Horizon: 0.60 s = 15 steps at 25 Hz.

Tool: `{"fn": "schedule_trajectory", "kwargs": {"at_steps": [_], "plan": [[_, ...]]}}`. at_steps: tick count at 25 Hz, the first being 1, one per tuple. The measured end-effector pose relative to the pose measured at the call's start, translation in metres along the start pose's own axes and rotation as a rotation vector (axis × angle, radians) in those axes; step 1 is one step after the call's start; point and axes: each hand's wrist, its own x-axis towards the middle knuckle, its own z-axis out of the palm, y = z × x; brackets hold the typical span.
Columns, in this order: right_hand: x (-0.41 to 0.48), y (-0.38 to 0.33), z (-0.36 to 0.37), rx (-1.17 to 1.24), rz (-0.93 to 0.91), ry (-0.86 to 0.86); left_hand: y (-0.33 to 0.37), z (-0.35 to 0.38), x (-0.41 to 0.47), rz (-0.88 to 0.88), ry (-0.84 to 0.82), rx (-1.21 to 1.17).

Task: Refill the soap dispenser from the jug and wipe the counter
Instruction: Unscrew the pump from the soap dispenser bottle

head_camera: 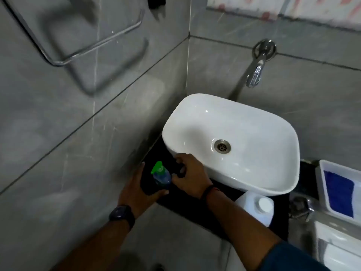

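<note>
- The soap dispenser (160,174), a small bottle with a bright green pump top, stands at the left end of the black counter (195,211). It sits in the corner between the grey tiled wall and the white basin (244,169).
- The left hand (136,185) wraps round the lower part of the bottle, fingers curled at its far side and thumb across the near side. There is a dark watch (122,213) on that wrist.
- The right hand (188,177) is right next to the bottle on the basin side, with the thumb tip against the bottle's shoulder. Its fingers are bent inward and something dark shows between them, but from here I can't tell whether they grip anything.
- A dark band (210,192) circles the right wrist, and a blue sleeve (293,259) covers the upper forearm.
- The jug (254,210), pale and translucent with a white cap (264,204) screwed on, stands upright on the counter. It is just in front of the basin's near right corner, well apart from both hands.
- Further right a white tray (320,184) holds a folded blue cloth (339,194).
- The basin has a metal drain (222,146) in its middle, and a chrome tap (256,73) juts out from the wall above its far rim.
- A chrome towel rail (88,47) hangs on the left wall.
</note>
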Motion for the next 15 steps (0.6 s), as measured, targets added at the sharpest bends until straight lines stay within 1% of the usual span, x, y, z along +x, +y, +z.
{"fn": "schedule_trajectory", "kwargs": {"at_steps": [1,2,3,5,7,8,9,10,11,12,13,14,15], "plan": [[0.003,0.0,0.013,-0.024,0.023,-0.049,-0.005,0.009,0.005,0.017,-0.062,0.0],[0.007,-0.001,0.025,-0.058,0.044,-0.068,-0.006,0.016,0.01,0.033,-0.117,-0.1],[0.008,-0.001,0.036,-0.077,0.056,-0.077,-0.012,0.027,0.011,0.057,-0.143,-0.129],[0.012,-0.002,0.053,-0.078,0.07,-0.008,-0.022,0.047,0.016,0.108,-0.126,-0.204],[0.013,0.0,0.058,-0.073,0.042,0.103,-0.028,0.048,0.015,0.094,-0.132,-0.55],[0.012,-0.001,0.057,-0.081,0.028,0.13,-0.024,0.047,0.019,-0.037,-0.111,-0.843],[0.01,-0.004,0.056,-0.078,0.025,0.139,-0.018,0.047,0.028,-0.129,-0.149,-1.027],[0.008,-0.007,0.054,-0.067,0.022,0.149,-0.008,0.044,0.028,-0.115,-0.133,-0.918],[0.007,-0.011,0.049,-0.047,0.013,0.164,-0.002,0.044,0.026,0.047,-0.051,-0.506],[0.006,-0.014,0.043,-0.036,-0.001,0.184,0.003,0.049,0.022,0.155,0.032,-0.197],[0.005,-0.017,0.035,-0.03,-0.015,0.193,0.012,0.049,0.019,0.149,0.134,-0.116],[0.005,-0.019,0.026,-0.032,-0.03,0.177,0.022,0.047,0.015,0.131,0.195,-0.183],[0.003,-0.021,0.017,-0.03,-0.055,0.143,0.032,0.043,0.013,0.14,0.181,-0.215]]}}
